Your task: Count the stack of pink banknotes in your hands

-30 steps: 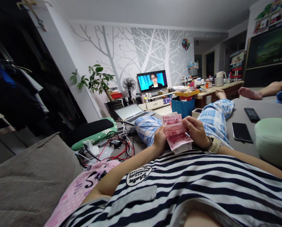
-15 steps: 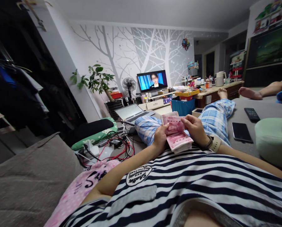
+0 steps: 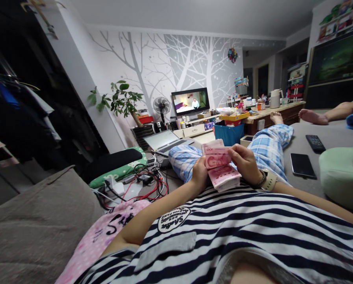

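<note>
A thick stack of pink 100 banknotes is held above my lap, bent so that some notes fold upward away from me. My left hand is closed around the stack's left side. With thumb and fingers pinched, my right hand grips the right edge of an upper banknote, whose portrait side faces me. The fingers beneath the stack are hidden. A watch with a pale strap and a dark bracelet sit on my right wrist.
Left of my legs are an open laptop, tangled red and black cables and a green-edged cushion. To the right lie a phone, a remote control and a green neck pillow. Another person's foot rests beyond.
The upper banknote now lies flatter, showing its portrait more clearly. My left thumb has slid down and left, and my right hand has shifted slightly. The television picture has changed.
</note>
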Available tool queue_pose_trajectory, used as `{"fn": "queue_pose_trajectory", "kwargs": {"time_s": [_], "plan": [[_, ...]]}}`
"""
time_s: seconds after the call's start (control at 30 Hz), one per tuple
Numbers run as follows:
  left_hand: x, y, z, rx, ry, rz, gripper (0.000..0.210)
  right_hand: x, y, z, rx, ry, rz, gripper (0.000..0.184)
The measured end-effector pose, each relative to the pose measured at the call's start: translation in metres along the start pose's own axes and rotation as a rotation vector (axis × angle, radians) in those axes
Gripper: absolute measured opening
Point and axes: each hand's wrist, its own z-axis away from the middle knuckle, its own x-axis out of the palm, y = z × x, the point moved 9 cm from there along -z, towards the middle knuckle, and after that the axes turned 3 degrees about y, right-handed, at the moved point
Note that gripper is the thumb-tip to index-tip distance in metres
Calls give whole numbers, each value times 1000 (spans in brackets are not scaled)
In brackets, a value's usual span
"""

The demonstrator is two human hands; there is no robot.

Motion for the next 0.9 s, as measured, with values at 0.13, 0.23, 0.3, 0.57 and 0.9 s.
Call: {"fn": "queue_pose_trajectory", "kwargs": {"time_s": [0.13, 0.23, 0.3, 0.57, 0.9], "plan": [[1, 11, 7, 7, -25, -46, 29, 1, 4, 0, 16, -3, -28, 39], [1, 21, 11, 34, -41, -119, 25, 2, 7, -1, 28, -1, -40, 38], [0, 23, 12, 39, -38, -135, 23, 1, 8, -1, 30, 5, -43, 37], [1, 9, 6, 12, -45, -77, 23, 3, 9, 0, 41, -1, -60, 35], [2, 3, 3, 51, -69, -81, 22, 2, 9, 1, 46, 4, -51, 36]]}}
